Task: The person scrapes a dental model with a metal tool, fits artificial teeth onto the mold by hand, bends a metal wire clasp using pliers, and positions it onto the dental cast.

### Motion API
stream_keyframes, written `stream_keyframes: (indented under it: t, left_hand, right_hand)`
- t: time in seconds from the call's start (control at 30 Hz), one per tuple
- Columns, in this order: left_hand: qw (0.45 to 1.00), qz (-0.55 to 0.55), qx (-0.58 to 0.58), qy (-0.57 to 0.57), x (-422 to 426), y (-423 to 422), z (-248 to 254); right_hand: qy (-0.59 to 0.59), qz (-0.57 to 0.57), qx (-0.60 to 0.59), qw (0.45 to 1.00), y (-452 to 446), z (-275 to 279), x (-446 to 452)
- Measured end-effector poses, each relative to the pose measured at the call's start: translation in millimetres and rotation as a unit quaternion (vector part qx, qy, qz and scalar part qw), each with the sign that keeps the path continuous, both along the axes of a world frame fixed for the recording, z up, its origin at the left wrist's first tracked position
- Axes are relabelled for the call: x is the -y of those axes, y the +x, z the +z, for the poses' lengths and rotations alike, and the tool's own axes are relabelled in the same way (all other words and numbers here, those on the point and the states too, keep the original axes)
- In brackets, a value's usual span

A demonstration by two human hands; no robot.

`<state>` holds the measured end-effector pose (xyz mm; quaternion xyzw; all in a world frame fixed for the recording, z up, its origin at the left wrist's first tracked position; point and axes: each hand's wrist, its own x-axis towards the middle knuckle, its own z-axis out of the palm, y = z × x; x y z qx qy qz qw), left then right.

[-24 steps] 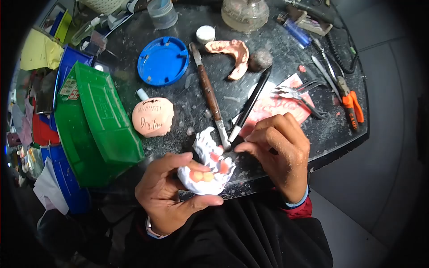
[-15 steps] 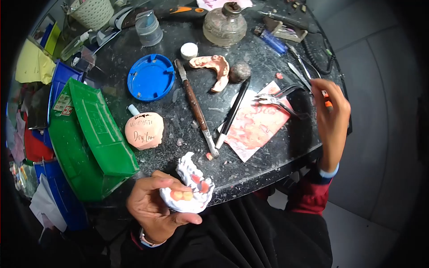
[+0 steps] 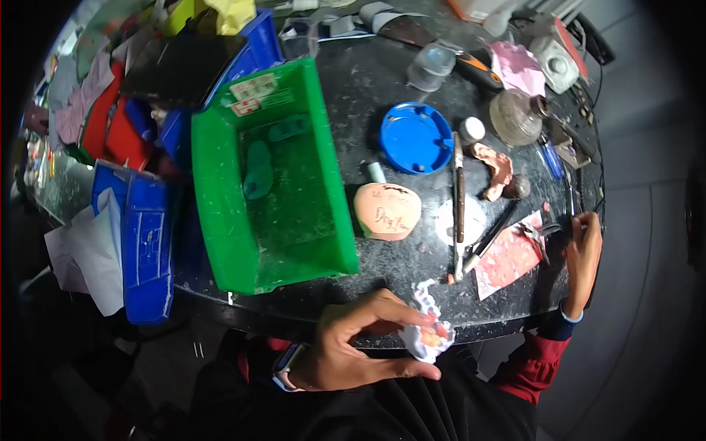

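My left hand (image 3: 360, 342) holds a white dental cast (image 3: 425, 351) above the front edge of the bench, thumb below and fingers on top. Pink wax and yellowish teeth sit on the cast. At the bench's right side, my right hand (image 3: 585, 257) has its fingers bent together beside thin metal instruments (image 3: 572, 195); whether one is between the fingertips is hidden. To its left lie pliers (image 3: 543, 241) on a pink wax sheet (image 3: 504, 261). A black-handled tool (image 3: 491, 239) and a wooden-handled wax knife (image 3: 460, 195) lie further left.
A large green bin (image 3: 338, 198) stands left of a peach-coloured cast with writing (image 3: 387, 213). Behind are a blue lid (image 3: 415, 140), a curved pink cast (image 3: 494, 170), a dark ball (image 3: 518, 187) and a glass burner (image 3: 515, 121). Blue bins (image 3: 147, 250) crowd the left.
The view has swung left, so the bench things appear further right and the green bin's inside shows. My left hand still holds the cast; my right hand stays by the instruments, its fingers lower.
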<state>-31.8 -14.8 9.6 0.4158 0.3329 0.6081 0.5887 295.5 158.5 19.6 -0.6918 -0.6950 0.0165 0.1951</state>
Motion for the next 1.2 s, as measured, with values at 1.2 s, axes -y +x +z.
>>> stream_keyframes:
  t: [1.2]
  left_hand:
    - [0.989,0.114,-0.06,0.071,9,2,-10]
  right_hand:
    - [0.031,0.302,-0.054,0.951,-138,-7,-28]
